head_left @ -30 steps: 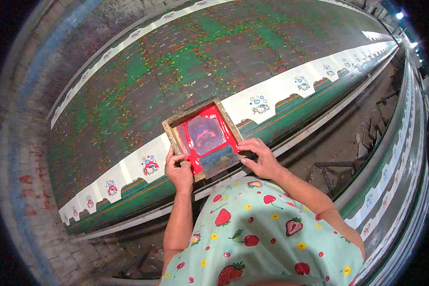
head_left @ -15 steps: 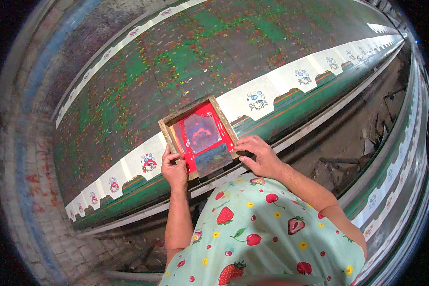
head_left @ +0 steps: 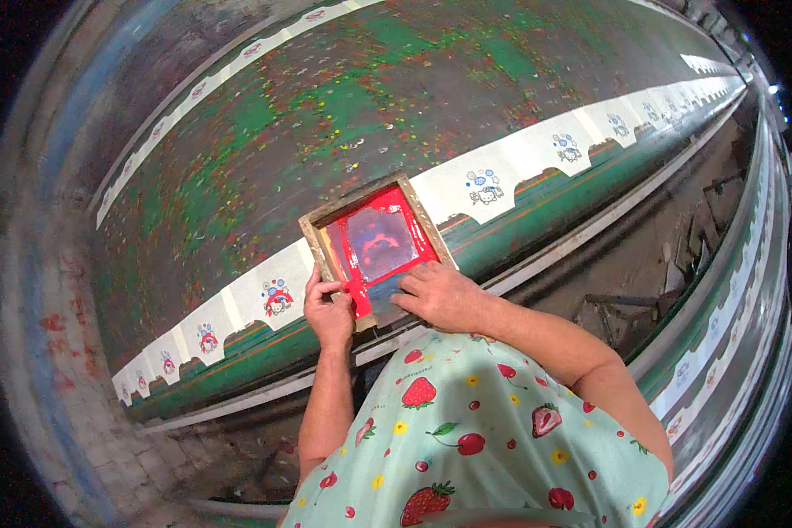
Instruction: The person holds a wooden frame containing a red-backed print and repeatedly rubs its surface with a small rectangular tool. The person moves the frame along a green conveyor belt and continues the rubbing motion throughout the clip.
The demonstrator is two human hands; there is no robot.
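Observation:
A wooden screen-printing frame (head_left: pixel 431 231) lies over the white strip at the table's near edge. Red ink rings the pale mesh window (head_left: pixel 380 242) inside it. My left hand (head_left: pixel 328 312) holds the frame's near left corner, thumb and fingers closed on the wood. At the near end of the frame, my right hand (head_left: pixel 440 295) has its fingers curled over a flat blue-grey squeegee (head_left: pixel 384 292), covering much of it. Left of the frame, printed cat figures (head_left: pixel 277 299) carry red; to the right, the figures (head_left: pixel 484 187) show only blue and dark lines.
The long table (head_left: pixel 282 132) is green and dark, speckled with dried paint. Another printed strip (head_left: pixel 198 91) runs along its far edge. A pale rail (head_left: pixel 537 279) borders the near side, with debris (head_left: pixel 669 277) below. Another table with printed strips (head_left: pixel 704 352) stands at the right.
My right hand has left the frame's right side and moved left onto the squeegee. My left hand stays at its corner. The view has shifted slightly.

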